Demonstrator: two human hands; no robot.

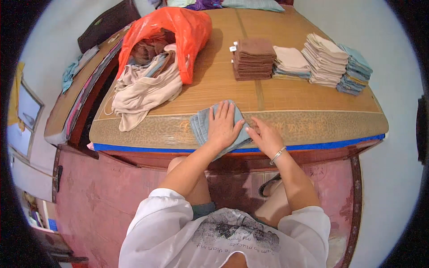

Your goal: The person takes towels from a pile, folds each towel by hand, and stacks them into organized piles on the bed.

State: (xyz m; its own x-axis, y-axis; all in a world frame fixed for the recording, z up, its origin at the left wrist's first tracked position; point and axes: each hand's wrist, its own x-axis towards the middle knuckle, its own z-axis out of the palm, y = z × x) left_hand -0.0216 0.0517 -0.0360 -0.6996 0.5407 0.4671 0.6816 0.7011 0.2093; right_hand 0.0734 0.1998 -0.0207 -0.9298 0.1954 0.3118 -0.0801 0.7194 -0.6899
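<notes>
A folded light blue cloth [202, 127] lies at the front edge of the bed, its near corner hanging a little over the side. My left hand [220, 127] rests flat on top of it, fingers stretched out. Beside the cloth's right edge is my right hand [267, 136], thumb and forefinger apart, nothing seen in its grasp; whether its fingertips touch the cloth I cannot tell. A bracelet circles my right wrist.
Behind, a red plastic bag [195, 40] spills loose beige cloths [145, 91]. To its right stand neat stacks: brown cloths [254, 60], a low beige-and-blue pile [290, 62], a taller beige stack [325, 60] and a blue one [355, 70]. A mat [214, 53] covers the bed.
</notes>
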